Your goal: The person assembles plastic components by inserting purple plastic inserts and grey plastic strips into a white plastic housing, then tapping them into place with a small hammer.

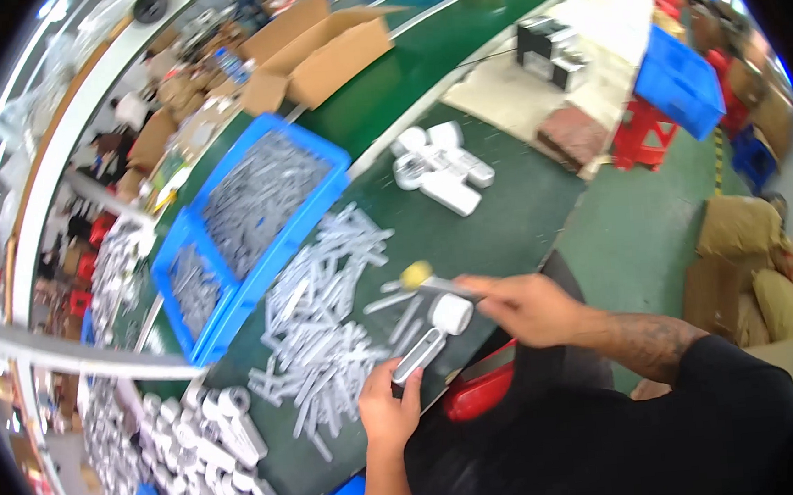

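My left hand (pixel 391 404) is closed on the handle of a white plastic part (pixel 420 353), which has a long slot and a round cup-shaped head. In my right hand (pixel 530 310) is a small mallet with a yellow head (pixel 416 275), blurred by motion. Its head is beyond the round end of the white part and apart from it. Past my left hand lies a spread pile of pale grey plastic strips (pixel 327 312) on the green tabletop (pixel 513 207). Several similar white parts (pixel 442 169) are grouped farther off.
A blue crate (pixel 340 164) of grey strips stands at the left, with a smaller blue bin (pixel 168 291) beside it. White parts (pixel 208 449) are heaped at the lower left. A brick (pixel 573 136), a black-and-white device (pixel 550 53) and an opened cardboard box (pixel 347 62) are farther back.
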Tool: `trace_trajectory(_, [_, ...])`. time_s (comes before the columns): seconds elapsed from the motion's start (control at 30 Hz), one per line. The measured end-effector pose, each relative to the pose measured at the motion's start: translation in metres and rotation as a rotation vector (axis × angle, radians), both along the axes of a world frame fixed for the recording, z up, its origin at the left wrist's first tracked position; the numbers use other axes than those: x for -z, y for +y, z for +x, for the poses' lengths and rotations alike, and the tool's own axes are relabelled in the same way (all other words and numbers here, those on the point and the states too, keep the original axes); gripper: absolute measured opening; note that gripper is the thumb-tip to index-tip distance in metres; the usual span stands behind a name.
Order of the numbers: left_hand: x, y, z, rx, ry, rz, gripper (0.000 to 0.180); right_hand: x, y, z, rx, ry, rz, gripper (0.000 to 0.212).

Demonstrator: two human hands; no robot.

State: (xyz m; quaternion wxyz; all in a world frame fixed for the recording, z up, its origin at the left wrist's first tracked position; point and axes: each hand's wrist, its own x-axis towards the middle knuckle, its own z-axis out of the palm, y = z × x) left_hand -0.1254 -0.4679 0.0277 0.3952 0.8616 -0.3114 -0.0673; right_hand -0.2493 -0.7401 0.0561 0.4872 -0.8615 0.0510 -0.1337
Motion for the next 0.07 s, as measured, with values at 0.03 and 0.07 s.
trace_trajectory(0.03, [-0.02,0.01,-0.002,-0.066,0.154,0.062,0.025,0.007,-0.008,-0.002,0.016,0.023,0.065,0.048])
trace_trajectory(0.07, [-0.034,0.023,0.0,-0.134,0.216,0.085,0.027,0.015,0.006,0.012,-0.032,0.011,0.103,0.048])
